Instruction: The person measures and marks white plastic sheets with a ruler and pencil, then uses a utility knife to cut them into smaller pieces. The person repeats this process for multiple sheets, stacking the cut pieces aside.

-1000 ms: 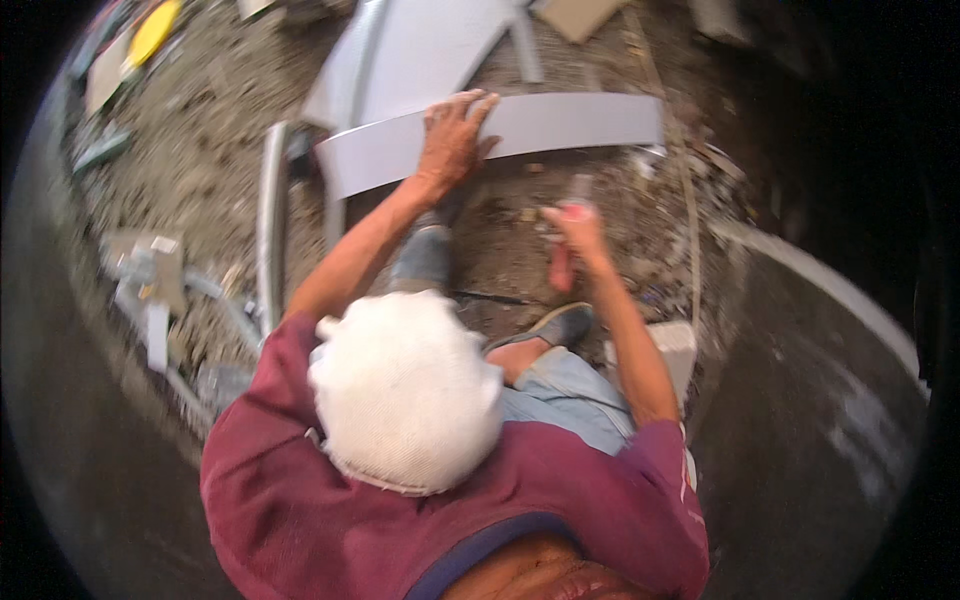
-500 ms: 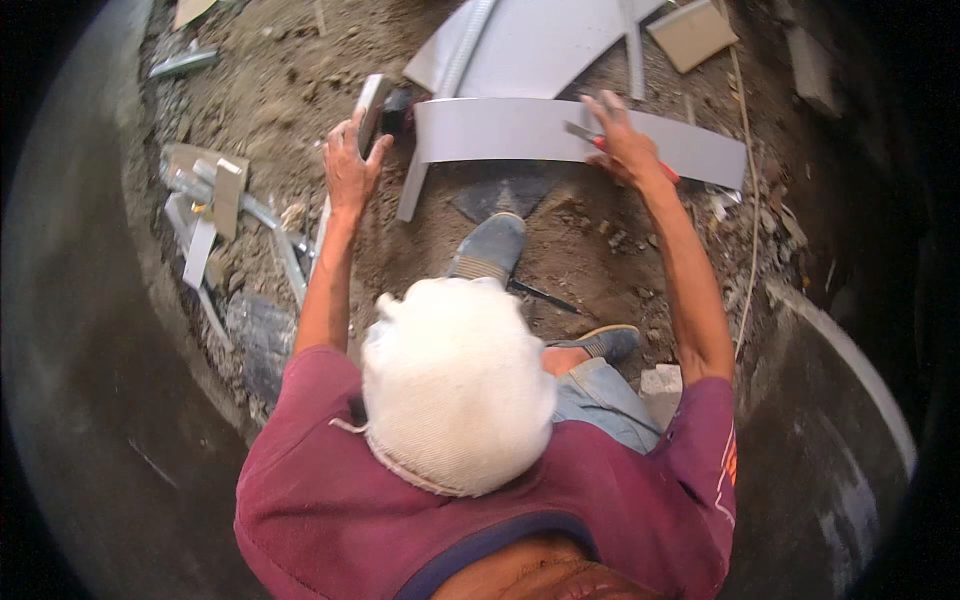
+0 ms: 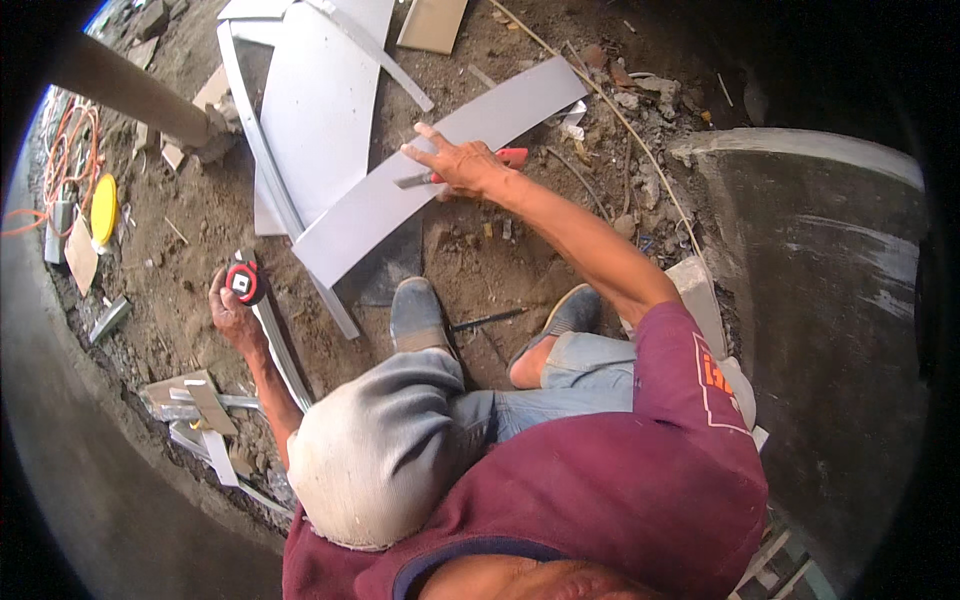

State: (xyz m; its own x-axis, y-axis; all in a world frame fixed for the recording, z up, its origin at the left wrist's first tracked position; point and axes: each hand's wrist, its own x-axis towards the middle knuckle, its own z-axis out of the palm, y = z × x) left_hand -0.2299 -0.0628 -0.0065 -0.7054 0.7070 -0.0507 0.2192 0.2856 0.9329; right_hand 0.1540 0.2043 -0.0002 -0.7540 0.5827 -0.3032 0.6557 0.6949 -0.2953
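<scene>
My left hand (image 3: pixel 236 318) has its fingers curled round a red and black tape measure (image 3: pixel 243 283), low over the dirt at the left. Beneath it runs a narrow metal channel (image 3: pixel 280 350). My right hand (image 3: pixel 466 168) grips a red-handled knife (image 3: pixel 513 157), whose grey blade pokes out past the fingers. That hand rests over a long pale panel strip (image 3: pixel 370 215), with thumb and forefinger spread across its face. The strip lies slanted, its near left end over another metal channel (image 3: pixel 265 150).
A large white panel (image 3: pixel 320 110) lies beyond the strip. At the left are offcuts (image 3: pixel 208 405), a yellow disc (image 3: pixel 104 210) and an orange cord (image 3: pixel 75 140). A post (image 3: pixel 140 90) rises at far left. Dark curved walls (image 3: pixel 810 260) flank the dirt, and my shoes (image 3: pixel 418 312) stand close by.
The view has swung, and the scene appears rotated. My left hand has left the upright metal piece and now holds the tape measure. My right hand still has the knife over the strip.
</scene>
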